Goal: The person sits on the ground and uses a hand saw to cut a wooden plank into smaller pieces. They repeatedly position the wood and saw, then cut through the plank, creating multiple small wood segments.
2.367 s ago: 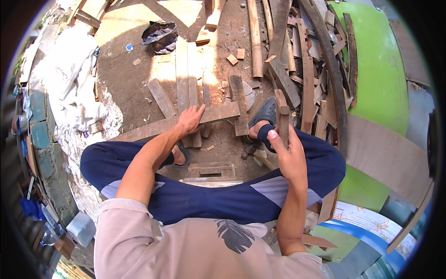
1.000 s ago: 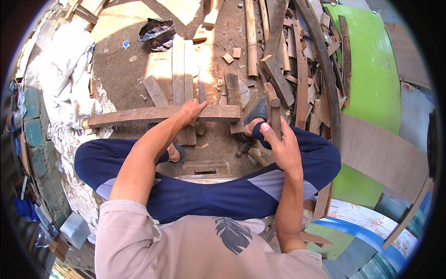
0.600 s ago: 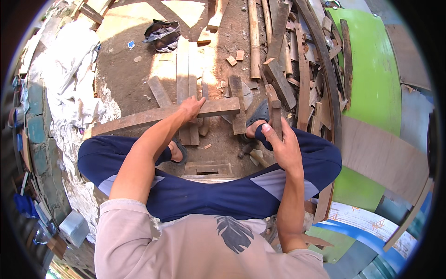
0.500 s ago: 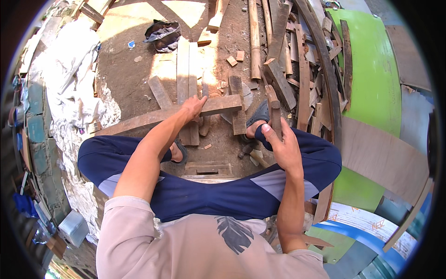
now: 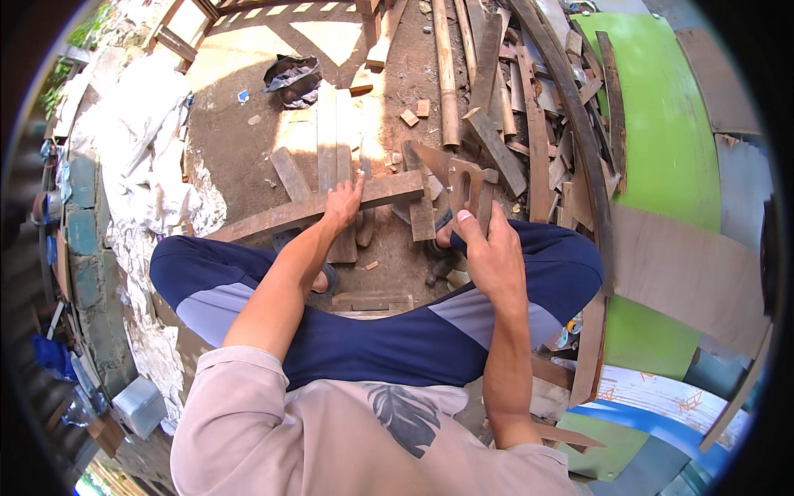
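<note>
Nearest, on your left, sits a clear plastic box (image 5: pixel 139 407), too hazy to tell whether it holds anything. Farther on, to the right, your right hand (image 5: pixel 499 258) is clamped around the wooden handle of the saw (image 5: pixel 455 175), thumb lying along it, the blade pointing far and left; whether the blade touches other wood, you cannot tell. The handle looks dry, so it should feel light and not slip; the blade is probably thin and springy, likely to bend under a sideways push, so hold the saw only by its handle. Just beyond, the long wooden beam (image 5: pixel 285 217) lies across the middle of the scene, its right end crossing a short dark block (image 5: pixel 421 219). Your left hand (image 5: pixel 342 203) lies over the beam, right of its middle, fingers pointing far; its underside is hidden, so you cannot tell whether it grips or merely rests there. The beam looks thick: expect it to be stiff, fairly heavy and hard to damage, with rough faces that hold well but may splinter. A broad palm on top, left of the block and clear of the blade, should steady it best. Farthest, left of centre, lies a crumpled black plastic bag (image 5: pixel 292 81); its contents are impossible to make out.
</note>
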`<state>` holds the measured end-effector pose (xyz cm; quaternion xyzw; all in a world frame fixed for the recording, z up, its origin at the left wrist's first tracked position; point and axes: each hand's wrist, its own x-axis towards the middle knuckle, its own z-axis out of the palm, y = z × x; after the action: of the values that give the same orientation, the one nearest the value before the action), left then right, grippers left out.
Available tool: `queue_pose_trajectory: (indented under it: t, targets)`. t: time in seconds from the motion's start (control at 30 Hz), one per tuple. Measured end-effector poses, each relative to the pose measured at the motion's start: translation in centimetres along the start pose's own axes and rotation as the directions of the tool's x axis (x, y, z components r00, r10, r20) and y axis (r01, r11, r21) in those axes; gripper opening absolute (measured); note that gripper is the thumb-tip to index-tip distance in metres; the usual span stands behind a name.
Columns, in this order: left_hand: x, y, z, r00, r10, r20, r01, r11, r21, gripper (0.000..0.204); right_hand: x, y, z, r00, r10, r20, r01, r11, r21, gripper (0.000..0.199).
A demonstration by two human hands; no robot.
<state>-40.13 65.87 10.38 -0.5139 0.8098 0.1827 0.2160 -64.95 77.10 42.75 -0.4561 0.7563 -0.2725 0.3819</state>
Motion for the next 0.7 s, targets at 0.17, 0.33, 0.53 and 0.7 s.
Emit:
queue_pose_trajectory:
  t: [0.17, 0.33, 0.53, 0.7]
  targets:
    - [2.7, -3.1, 0.2, 0.997, -0.014, 0.076, 0.026, 0.986, -0.162, 0.089, -0.2, 2.2, 0.0, 0.99, -0.143, 0.019, 0.14, 0.984, 0.107, 0.039]
    - [3.2, -2.4, -0.6, 0.992, 0.025, 0.123, -0.004, 0.985, -0.174, 0.085, -1.3, 2.1, -0.5, 0.988, -0.152, -0.002, 0.137, 0.884, 0.447, 0.078]
    - [2.3, -1.8, -1.7, 0.997, 0.015, 0.078, -0.001, 0.984, -0.179, 0.068, -2.2, 3.0, 0.2, 0.989, -0.117, 0.091, 0.066, 0.898, 0.435, 0.087]
    - [2.8, -3.1, -0.4, 0.998, 0.006, 0.055, 0.004, 0.985, -0.174, 0.075, -4.8, 2.8, 3.4, 0.986, -0.132, 0.099, 0.085, 0.922, 0.378, 0.086]
